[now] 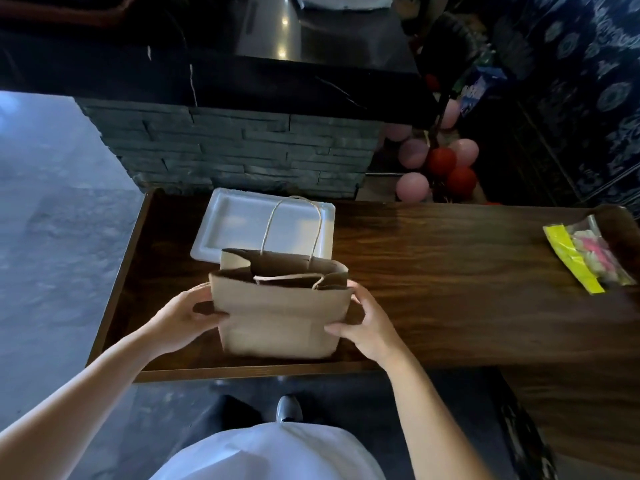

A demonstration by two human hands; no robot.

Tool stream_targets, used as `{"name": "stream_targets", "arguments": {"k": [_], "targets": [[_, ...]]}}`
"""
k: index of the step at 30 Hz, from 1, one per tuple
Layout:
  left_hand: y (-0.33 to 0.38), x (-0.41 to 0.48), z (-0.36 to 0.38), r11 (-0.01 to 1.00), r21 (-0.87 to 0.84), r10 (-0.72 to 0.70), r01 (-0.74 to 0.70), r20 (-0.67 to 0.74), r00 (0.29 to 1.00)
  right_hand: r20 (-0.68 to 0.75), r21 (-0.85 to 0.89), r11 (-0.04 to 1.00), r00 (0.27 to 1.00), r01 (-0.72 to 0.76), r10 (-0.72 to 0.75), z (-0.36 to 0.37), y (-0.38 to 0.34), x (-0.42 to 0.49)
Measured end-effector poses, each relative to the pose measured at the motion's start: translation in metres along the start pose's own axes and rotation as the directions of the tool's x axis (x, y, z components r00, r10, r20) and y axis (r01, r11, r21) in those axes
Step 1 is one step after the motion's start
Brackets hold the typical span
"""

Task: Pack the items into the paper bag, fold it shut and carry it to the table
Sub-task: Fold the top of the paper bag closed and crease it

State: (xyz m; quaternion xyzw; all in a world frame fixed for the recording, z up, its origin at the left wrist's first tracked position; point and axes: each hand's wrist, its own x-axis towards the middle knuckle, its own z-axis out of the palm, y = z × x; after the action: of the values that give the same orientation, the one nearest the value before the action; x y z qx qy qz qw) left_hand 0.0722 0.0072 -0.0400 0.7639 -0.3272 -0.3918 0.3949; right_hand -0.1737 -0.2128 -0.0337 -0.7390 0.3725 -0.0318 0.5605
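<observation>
Both hands steady the paper bag (pixel 277 317) upright near the front edge of the wooden table (pixel 433 265); left hand (pixel 183 320) and right hand (pixel 367 323) clasp opposite sides, bag between them; mouth open, one handle up; packing step, seemingly; next likely fetching the white tray (pixel 242 223) behind or plastic packet (pixel 588 258) far right; one hand must let go.

Left hand (pixel 183 317) and right hand (pixel 370 327) grip inward, arms extended.
</observation>
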Motion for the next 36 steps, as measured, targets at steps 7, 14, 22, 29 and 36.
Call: {"name": "stream_targets", "arguments": {"k": [7, 14, 22, 29, 36], "targets": [[-0.01, 0.01, 0.03, 0.892, -0.371, -0.364, 0.257, -0.256, 0.896, -0.277, 0.23, 0.962, 0.937, -0.148, 0.211, 0.032, 0.005, 0.018], [0.002, -0.002, 0.033, 0.833, 0.538, 0.367, -0.129, -0.363, 0.857, -0.414, -0.506, 0.85, 0.824, 0.146, -0.388, 0.042, 0.009, 0.007], [0.006, -0.003, 0.055, 0.785, 0.505, 0.475, -0.359, -0.118, 0.872, 0.092, -0.688, 0.59, 0.856, 0.423, -0.508, 0.072, -0.026, 0.009], [-0.029, -0.001, 0.039, 0.998, 0.041, 0.051, -0.04, -0.309, 0.95, -0.037, -0.535, 0.802, 0.941, 0.266, -0.336, 0.028, 0.014, 0.021], [-0.059, 0.002, 0.042, 0.672, -0.705, -0.255, 0.227, 0.068, 0.965, 0.03, 0.08, 0.995, 0.998, -0.055, 0.053, 0.018, 0.041, 0.01]]}}
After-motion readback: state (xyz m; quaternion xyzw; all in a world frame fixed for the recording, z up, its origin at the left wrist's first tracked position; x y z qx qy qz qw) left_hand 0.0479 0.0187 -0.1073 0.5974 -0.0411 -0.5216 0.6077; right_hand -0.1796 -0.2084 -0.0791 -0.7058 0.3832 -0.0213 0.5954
